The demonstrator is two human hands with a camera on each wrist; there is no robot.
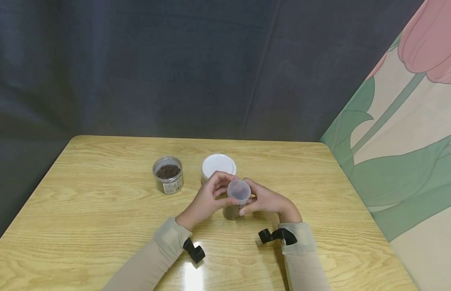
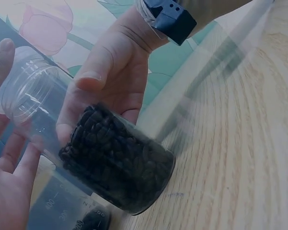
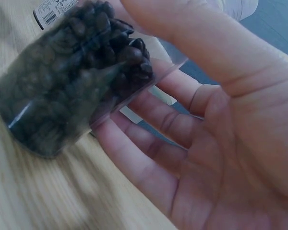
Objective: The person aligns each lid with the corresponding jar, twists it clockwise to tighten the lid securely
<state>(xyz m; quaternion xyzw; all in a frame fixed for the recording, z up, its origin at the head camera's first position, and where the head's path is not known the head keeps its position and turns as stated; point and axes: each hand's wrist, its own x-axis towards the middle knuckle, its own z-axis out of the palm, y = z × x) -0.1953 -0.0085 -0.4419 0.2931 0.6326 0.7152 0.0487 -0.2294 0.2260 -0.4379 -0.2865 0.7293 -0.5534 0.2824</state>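
A clear jar point(image 1: 231, 212) stands on the table, its lower part filled with dark beans point(image 2: 120, 163) that look like coffee beans. At its mouth is a translucent lid point(image 1: 239, 190). My left hand point(image 1: 212, 195) pinches the lid from the left, thumb in front and fingers behind. From the right, my right hand point(image 1: 267, 199) holds the jar between thumb and fingers. In the right wrist view the fingertips point(image 3: 110, 129) lie along the jar's clear wall, just by the beans.
An uncovered jar point(image 1: 168, 176) with a barcode label and dark granules stands back left. Behind my left hand is a container with a white round top point(image 1: 219, 165). A graduated container point(image 2: 69, 203) shows low in the left wrist view. A dark curtain point(image 1: 196, 68) hangs behind the table.
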